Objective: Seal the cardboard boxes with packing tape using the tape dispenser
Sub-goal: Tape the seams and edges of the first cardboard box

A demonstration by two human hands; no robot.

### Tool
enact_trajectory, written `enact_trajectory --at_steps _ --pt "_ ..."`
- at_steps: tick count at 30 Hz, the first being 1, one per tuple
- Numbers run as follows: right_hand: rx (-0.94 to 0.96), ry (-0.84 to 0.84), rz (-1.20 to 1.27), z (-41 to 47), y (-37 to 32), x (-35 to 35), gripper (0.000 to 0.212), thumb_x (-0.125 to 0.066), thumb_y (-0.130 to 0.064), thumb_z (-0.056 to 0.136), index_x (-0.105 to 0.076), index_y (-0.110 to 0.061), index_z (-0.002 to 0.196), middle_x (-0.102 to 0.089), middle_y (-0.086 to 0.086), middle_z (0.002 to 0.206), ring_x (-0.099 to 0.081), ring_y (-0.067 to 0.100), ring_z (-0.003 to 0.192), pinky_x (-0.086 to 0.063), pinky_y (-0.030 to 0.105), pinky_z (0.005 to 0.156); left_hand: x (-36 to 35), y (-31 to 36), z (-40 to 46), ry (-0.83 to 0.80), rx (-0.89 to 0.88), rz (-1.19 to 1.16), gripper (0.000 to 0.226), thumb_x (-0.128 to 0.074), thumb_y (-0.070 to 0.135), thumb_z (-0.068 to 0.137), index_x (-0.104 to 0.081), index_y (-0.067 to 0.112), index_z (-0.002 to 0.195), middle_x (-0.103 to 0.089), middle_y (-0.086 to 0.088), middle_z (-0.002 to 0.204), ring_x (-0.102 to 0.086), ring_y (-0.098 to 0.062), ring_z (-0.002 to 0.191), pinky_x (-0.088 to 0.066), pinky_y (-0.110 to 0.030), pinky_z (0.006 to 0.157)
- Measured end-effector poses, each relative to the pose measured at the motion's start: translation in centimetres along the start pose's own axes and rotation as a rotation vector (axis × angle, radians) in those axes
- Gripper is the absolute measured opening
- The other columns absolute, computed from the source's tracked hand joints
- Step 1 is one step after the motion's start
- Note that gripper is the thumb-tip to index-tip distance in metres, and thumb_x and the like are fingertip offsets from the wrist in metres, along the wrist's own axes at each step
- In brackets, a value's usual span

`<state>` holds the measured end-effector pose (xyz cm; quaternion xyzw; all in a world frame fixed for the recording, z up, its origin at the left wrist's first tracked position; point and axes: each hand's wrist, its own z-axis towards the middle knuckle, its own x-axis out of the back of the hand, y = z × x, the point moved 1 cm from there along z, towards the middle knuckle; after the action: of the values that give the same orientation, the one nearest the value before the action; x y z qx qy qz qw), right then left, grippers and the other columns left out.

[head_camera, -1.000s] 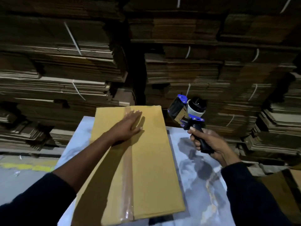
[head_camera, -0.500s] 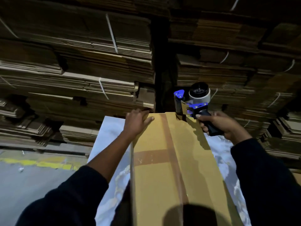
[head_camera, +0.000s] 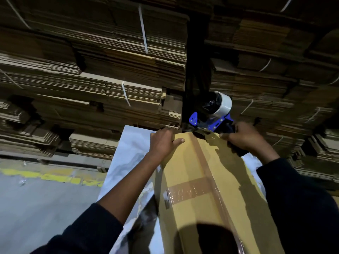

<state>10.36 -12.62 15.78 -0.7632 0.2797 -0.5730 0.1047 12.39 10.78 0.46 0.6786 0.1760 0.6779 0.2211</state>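
A tan cardboard box (head_camera: 207,195) is lying on the marbled table (head_camera: 128,143), crossed by glossy tape strips (head_camera: 190,189). The left hand (head_camera: 162,142) is gripping its far corner; the right hand (head_camera: 245,138) is clutching the blue tape dispenser (head_camera: 213,116) at the far edge.

White marbled table (head_camera: 128,143), one tape-sealed cardboard box (head_camera: 229,180) standing directly on it
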Motion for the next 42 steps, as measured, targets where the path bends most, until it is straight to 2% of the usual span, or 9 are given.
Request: enact_trajectory --at_steps 6,11,17,21,25,28,32,38,42 --pt "0.002 0.078 -0.108 -0.1 -1.1 -0.7 0.011 -0.068 -0.018 0.095 -0.064 -0.008 0.091 -0.072 0.015 0.07 -0.067 0.026 0.047 -0.052 0.031 0.041 1.5 -0.6 2.2 -0.159 0.005 -0.231 0.09 -0.086 0.061 0.074 -0.054 0.02 0.146 -0.065 -0.008 0.137 -0.061 -0.028 0.125 -0.054 -0.043 0.096" --pt "0.017 0.128 -0.096 0.1 -2.8 0.6 0.01 -0.07 -0.015 0.092 -0.066 -0.007 0.093 -0.072 0.017 0.073 -0.067 0.027 0.047 -0.049 0.029 0.041 1.7 -0.4 3.6 -0.27 -0.069 -0.328 0.116 -0.091 0.051 0.072 -0.024 0.025 0.164 -0.028 -0.004 0.169 -0.033 -0.027 0.152 -0.04 -0.048 0.118" --pt "0.018 0.111 -0.095 -0.7 -3.1 0.6 0.008 -0.069 -0.015 0.093 -0.064 -0.008 0.092 -0.071 0.015 0.07 -0.067 0.028 0.049 -0.051 0.031 0.043 1.9 0.2 5.8 -0.513 -0.19 -0.385 0.107 -0.094 0.044 0.071 -0.037 0.026 0.159 -0.045 0.004 0.16 -0.044 -0.017 0.145 -0.039 -0.034 0.115" --pt "0.002 0.109 -0.111 -1.0 -2.5 0.3 0.006 -0.069 -0.014 0.092 -0.065 -0.009 0.093 -0.071 0.014 0.07 -0.067 0.026 0.048 -0.051 0.031 0.044 1.5 0.3 6.0 -0.564 -0.233 -0.4 0.083 -0.091 0.041 0.077 -0.053 0.019 0.147 -0.057 0.005 0.148 -0.052 -0.01 0.135 -0.043 -0.029 0.11" --pt "-0.006 0.113 -0.134 -1.4 -1.8 0.3 0.007 -0.07 -0.015 0.092 -0.065 -0.011 0.095 -0.073 0.014 0.073 -0.07 0.026 0.049 -0.053 0.032 0.042 1.2 0.0 6.1 -0.583 -0.242 -0.369 0.067 -0.09 0.048 0.076 -0.064 0.027 0.134 -0.064 0.011 0.139 -0.058 -0.007 0.128 -0.048 -0.033 0.109" --pt "0.01 0.124 -0.144 -2.0 -1.4 0.4 0.008 -0.071 -0.018 0.091 -0.065 -0.017 0.096 -0.073 0.012 0.074 -0.072 0.027 0.051 -0.053 0.031 0.042 1.1 0.0 6.1 -0.62 -0.236 -0.312 0.074 -0.087 0.059 0.073 -0.062 0.031 0.138 -0.063 0.012 0.141 -0.058 -0.009 0.128 -0.049 -0.033 0.105" --pt "0.025 0.146 -0.188 -2.6 -0.8 -0.2 0.014 -0.071 -0.02 0.091 -0.063 -0.021 0.102 -0.071 0.01 0.079 -0.071 0.026 0.051 -0.055 0.034 0.039 1.2 0.1 5.9 -0.619 -0.264 -0.273 0.095 -0.083 0.058 0.079 -0.043 0.019 0.157 -0.045 0.003 0.161 -0.044 -0.017 0.146 -0.037 -0.027 0.112" --pt "0.027 0.172 -0.218 -3.5 0.6 -2.5 0.021 -0.069 -0.022 0.091 -0.059 -0.022 0.109 -0.067 0.008 0.087 -0.071 0.026 0.054 -0.055 0.035 0.038 1.2 0.0 5.7 -0.613 -0.263 -0.251 0.085 -0.08 0.062 0.08 -0.051 0.027 0.152 -0.051 0.006 0.156 -0.049 -0.014 0.142 -0.04 -0.04 0.119" --pt "0.013 0.177 -0.192 -3.9 1.2 -3.9 0.026 -0.066 -0.023 0.091 -0.058 -0.019 0.115 -0.068 0.011 0.095 -0.071 0.032 0.066 -0.059 0.042 0.045 1.6 0.3 5.3 -0.608 -0.305 -0.295 0.069 -0.079 0.045 0.089 -0.054 0.025 0.15 -0.053 0.009 0.153 -0.049 -0.009 0.139 -0.039 -0.029 0.112"
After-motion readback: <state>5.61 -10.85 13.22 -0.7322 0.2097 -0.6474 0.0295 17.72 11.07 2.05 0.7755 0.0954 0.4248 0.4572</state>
